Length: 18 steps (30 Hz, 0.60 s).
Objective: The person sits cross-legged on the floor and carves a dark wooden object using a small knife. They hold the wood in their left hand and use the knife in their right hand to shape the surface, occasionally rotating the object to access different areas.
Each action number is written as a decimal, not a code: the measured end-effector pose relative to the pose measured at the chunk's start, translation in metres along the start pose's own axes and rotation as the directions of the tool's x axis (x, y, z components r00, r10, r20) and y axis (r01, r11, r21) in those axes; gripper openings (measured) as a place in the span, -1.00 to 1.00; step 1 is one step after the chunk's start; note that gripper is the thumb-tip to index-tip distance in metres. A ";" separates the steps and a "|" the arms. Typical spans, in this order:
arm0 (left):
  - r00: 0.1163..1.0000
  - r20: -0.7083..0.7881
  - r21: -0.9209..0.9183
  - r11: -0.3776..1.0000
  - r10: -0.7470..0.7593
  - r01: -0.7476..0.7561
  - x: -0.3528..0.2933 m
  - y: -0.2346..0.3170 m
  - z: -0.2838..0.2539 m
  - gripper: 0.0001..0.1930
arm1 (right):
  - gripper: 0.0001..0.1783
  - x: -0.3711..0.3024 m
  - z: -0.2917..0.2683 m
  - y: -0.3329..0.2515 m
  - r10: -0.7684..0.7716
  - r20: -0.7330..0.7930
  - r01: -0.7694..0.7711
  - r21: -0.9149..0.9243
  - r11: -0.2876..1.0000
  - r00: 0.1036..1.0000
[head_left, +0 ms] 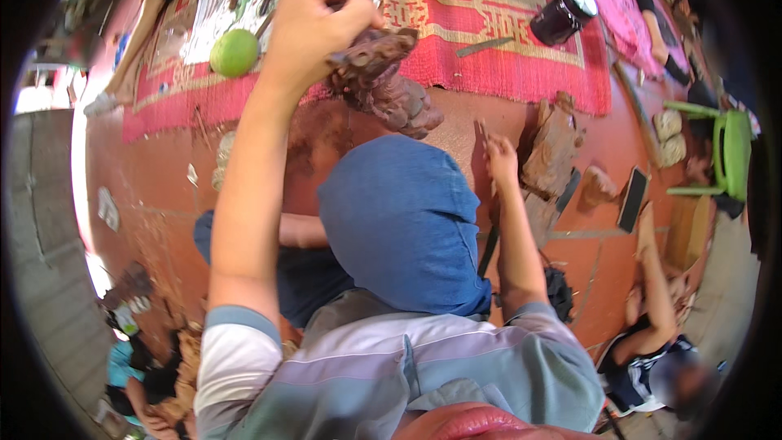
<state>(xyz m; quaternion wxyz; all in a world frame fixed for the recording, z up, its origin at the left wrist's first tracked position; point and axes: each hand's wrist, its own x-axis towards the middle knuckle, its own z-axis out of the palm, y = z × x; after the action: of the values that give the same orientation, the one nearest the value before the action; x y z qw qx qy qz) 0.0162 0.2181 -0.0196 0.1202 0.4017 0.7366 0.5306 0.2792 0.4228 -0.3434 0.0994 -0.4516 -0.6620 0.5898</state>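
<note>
Ahead of my raised knee, my left hand (322,28) is curled round the top of a knobbly, dark brown clay sculpture (395,102). Its surface is full of rounded lumps, and my fingers hide part of it. To the right, my right hand (502,159) is low over the tiled floor, pinching a thin brown modelling stick (481,129) that points away from me. Just beyond that hand stands a large rough block of brown clay (554,151), next to a flat board (538,216). A smaller clay lump (599,186) lies to its right.
A red and tan woven mat (521,81) spreads ahead, bearing a green round fruit (235,52), a flat blade (485,47) and a black cylinder (562,15). At right are a phone (633,199), a long stick (635,110) and a green stool (733,151). Other people sit around.
</note>
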 end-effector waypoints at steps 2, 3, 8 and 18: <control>0.991 0.132 -0.104 0.995 0.010 0.004 0.004 0.002 -0.004 -0.73 | -0.62 -0.026 -0.009 0.006 0.098 0.014 -0.099 0.114 0.988 0.995; 0.994 0.110 -0.124 0.992 0.008 0.005 0.003 0.001 -0.005 -0.73 | -0.57 -0.030 -0.010 0.014 0.073 -0.006 -0.071 0.174 0.982 0.997; 0.999 0.034 -0.115 0.993 -0.022 0.025 -0.001 -0.012 -0.012 -0.72 | -0.55 -0.068 0.030 -0.054 -0.105 -0.025 0.107 0.091 0.990 0.994; 0.995 -0.063 -0.200 0.978 -0.080 0.066 0.002 -0.011 0.004 -0.78 | -0.76 0.012 0.150 -0.111 -0.540 -0.061 0.501 -0.298 0.812 0.839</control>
<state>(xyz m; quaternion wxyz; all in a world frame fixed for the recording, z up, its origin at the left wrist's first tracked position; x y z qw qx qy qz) 0.0122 0.2208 -0.0301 0.1527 0.3414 0.6982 0.6104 0.1192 0.3394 -0.2941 0.2420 -0.3030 -0.8256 0.4100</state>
